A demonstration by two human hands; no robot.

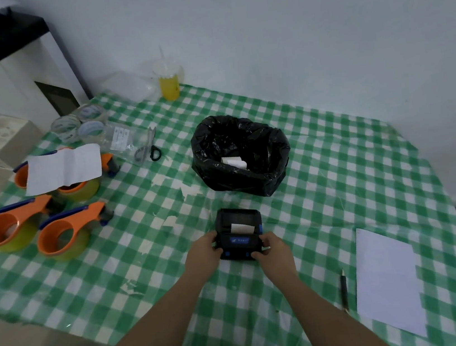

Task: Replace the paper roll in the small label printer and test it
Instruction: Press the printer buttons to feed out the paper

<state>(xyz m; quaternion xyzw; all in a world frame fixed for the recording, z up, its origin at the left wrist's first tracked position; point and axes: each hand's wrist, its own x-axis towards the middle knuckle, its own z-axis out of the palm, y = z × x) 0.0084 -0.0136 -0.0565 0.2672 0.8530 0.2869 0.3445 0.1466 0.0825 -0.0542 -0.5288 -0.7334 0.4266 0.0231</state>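
A small black label printer (239,231) with blue buttons lies on the green checked tablecloth (340,186), near the front middle. A short strip of white paper (241,227) sticks out of its slot. My left hand (202,251) grips the printer's left side. My right hand (274,250) grips its right front corner. Behind the printer stands a bin lined with a black bag (240,155), and a white paper roll (234,162) lies inside it.
Three orange tape dispensers (63,237) sit at the left, one under a white sheet (63,168). Scissors (149,150), clear tape rolls (79,124) and a yellow drink cup (168,83) are farther back. A white sheet (386,279) and a pen (344,288) lie at the right.
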